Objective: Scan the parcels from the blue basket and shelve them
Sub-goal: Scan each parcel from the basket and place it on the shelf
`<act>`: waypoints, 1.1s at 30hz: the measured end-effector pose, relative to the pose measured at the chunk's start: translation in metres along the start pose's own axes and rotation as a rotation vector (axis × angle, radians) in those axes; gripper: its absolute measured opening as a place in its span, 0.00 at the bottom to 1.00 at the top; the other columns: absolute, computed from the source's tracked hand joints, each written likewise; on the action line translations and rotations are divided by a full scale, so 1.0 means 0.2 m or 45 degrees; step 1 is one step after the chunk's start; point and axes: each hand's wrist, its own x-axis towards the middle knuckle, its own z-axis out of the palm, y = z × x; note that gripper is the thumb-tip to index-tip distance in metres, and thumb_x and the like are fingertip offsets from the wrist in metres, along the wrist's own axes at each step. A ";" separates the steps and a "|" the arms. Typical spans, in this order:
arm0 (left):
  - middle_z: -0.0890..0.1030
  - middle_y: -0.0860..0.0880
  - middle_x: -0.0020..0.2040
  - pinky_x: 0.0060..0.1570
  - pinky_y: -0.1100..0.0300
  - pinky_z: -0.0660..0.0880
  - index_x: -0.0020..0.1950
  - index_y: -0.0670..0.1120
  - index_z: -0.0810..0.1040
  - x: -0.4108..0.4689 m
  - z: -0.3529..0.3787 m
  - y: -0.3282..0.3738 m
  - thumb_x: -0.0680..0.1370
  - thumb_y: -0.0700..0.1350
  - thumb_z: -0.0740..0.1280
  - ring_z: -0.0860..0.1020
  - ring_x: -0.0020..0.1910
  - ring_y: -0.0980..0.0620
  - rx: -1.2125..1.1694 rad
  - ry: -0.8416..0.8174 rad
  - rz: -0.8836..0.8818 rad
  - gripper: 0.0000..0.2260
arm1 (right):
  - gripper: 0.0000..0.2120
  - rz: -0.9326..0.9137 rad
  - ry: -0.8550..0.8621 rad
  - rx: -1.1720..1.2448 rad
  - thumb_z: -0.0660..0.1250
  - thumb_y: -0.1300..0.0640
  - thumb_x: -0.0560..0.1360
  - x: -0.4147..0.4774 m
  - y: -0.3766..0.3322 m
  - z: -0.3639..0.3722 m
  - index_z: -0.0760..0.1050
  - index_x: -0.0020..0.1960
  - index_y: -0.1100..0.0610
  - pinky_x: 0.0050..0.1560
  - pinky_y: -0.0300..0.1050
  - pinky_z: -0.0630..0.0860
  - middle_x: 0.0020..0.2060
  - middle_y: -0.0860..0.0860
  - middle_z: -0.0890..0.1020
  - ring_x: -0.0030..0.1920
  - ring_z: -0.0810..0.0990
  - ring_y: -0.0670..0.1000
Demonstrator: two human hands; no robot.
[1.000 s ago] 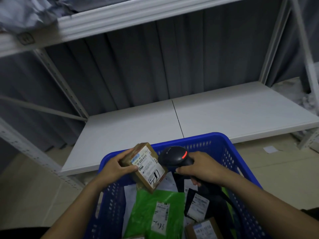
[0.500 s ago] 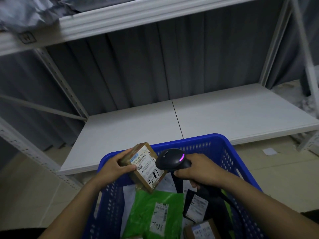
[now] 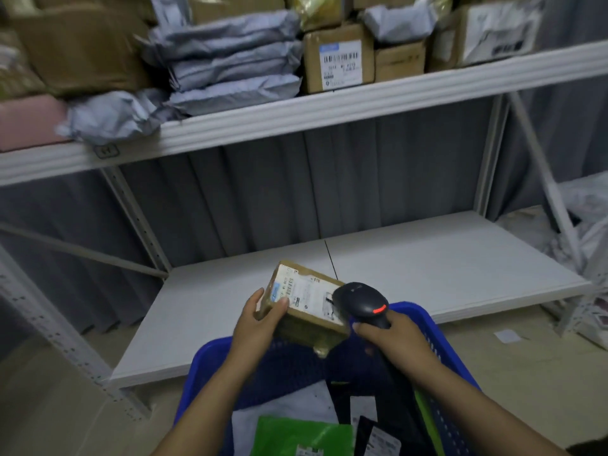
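Observation:
My left hand point(image 3: 260, 319) grips a small brown cardboard parcel point(image 3: 306, 304) by its left end, white label facing up, held above the far rim of the blue basket point(image 3: 437, 337). My right hand point(image 3: 391, 334) holds a black barcode scanner point(image 3: 362, 302) with a red light lit; its head overlaps the parcel's right end. Inside the basket lie a green mailer point(image 3: 302, 436), a white mailer point(image 3: 283, 409) and black mailers point(image 3: 378, 436) with labels. The white lower shelf point(image 3: 427, 261) lies just beyond the parcel.
The upper shelf point(image 3: 296, 116) is crowded with grey mailers point(image 3: 227, 60) and cardboard boxes point(image 3: 339, 57). White metal uprights point(image 3: 138, 218) and diagonal braces frame the rack. More bags are piled at the far right point(image 3: 589, 232). A paper scrap point(image 3: 506, 335) lies on the floor.
The view has tilted upward, revealing the upper shelf. My left hand has lifted the parcel up and forward over the basket's far rim; the scanner followed, its light now red.

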 end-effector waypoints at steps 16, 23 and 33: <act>0.57 0.54 0.74 0.67 0.45 0.70 0.78 0.61 0.46 0.00 0.26 0.83 0.61 0.63 0.76 0.62 0.72 0.50 0.224 -0.497 0.471 0.54 | 0.07 -0.265 0.571 0.388 0.73 0.55 0.73 -0.16 -0.53 -0.56 0.79 0.50 0.51 0.60 0.60 0.76 0.46 0.54 0.84 0.51 0.81 0.57; 0.63 0.55 0.67 0.63 0.62 0.67 0.75 0.53 0.58 0.00 0.32 1.28 0.63 0.52 0.79 0.67 0.65 0.57 0.301 -0.380 0.755 0.45 | 0.04 -0.455 0.647 0.299 0.73 0.57 0.72 -0.19 -0.88 -0.79 0.81 0.47 0.53 0.48 0.51 0.78 0.41 0.54 0.84 0.44 0.82 0.54; 0.61 0.47 0.75 0.65 0.56 0.65 0.79 0.54 0.49 0.10 0.47 1.94 0.67 0.60 0.75 0.63 0.72 0.47 0.271 0.230 1.001 0.49 | 0.05 -0.592 0.802 0.351 0.73 0.58 0.71 -0.01 -1.29 -1.15 0.79 0.42 0.59 0.42 0.55 0.80 0.28 0.54 0.81 0.30 0.81 0.55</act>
